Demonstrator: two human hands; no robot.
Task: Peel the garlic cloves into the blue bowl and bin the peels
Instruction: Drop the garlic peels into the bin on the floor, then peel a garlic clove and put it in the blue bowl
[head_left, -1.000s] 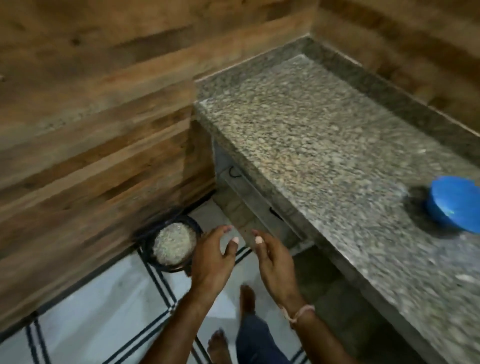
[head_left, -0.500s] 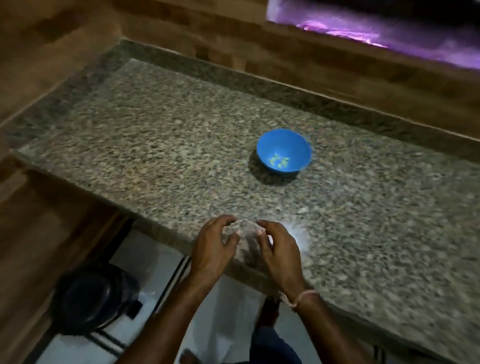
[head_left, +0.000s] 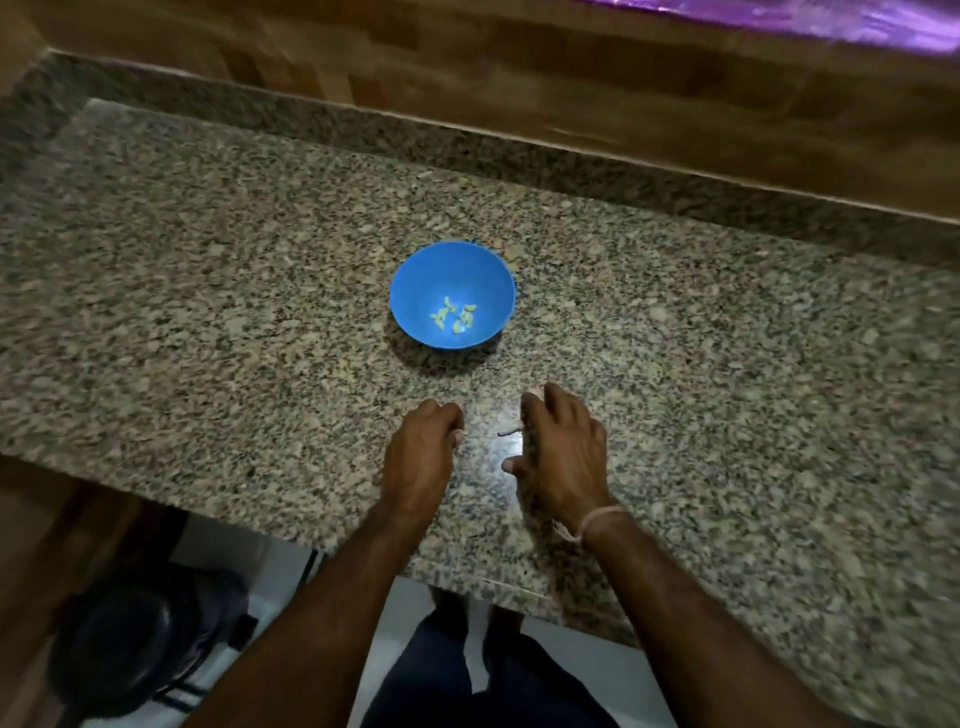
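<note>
**Both hands low on the counter, one scrap left between them**

Start with the big granite counter, which fills most of the view and has a wooden wall behind it. Down on the floor, below the counter's front edge and off to the left, sits the dark bin. It is blurred, so whether it stands open is anyone's guess.

The blue bowl stands upright in the middle of the counter, straight ahead of the hands and a little apart from them. It lines up more with the left hand than the right.

The left hand is knuckles up with its fingers curled down to the stone. Whether it has anything tucked underneath, I cannot tell. The right hand is bent the same way, fingertips on the counter and thumb held apart toward the gap. Whether it has a hold on anything is also hidden.

In the bowl lies a small heap of peeled garlic cloves, pale yellow-green, loose on the bottom.

The smallest thing is the one that matters: a thin peel scrap, dry and wispy. It lies in the gap between the hands, with its long axis running roughly left to right. One end sits right at the right hand's fingertips, so that hand is clearly the nearer one.

My read is that peeling is done or nearly so, and this is cleanup. The scrap has to be picked up and carried down and left to the bin. It looks light enough to slip free on the way.
</note>
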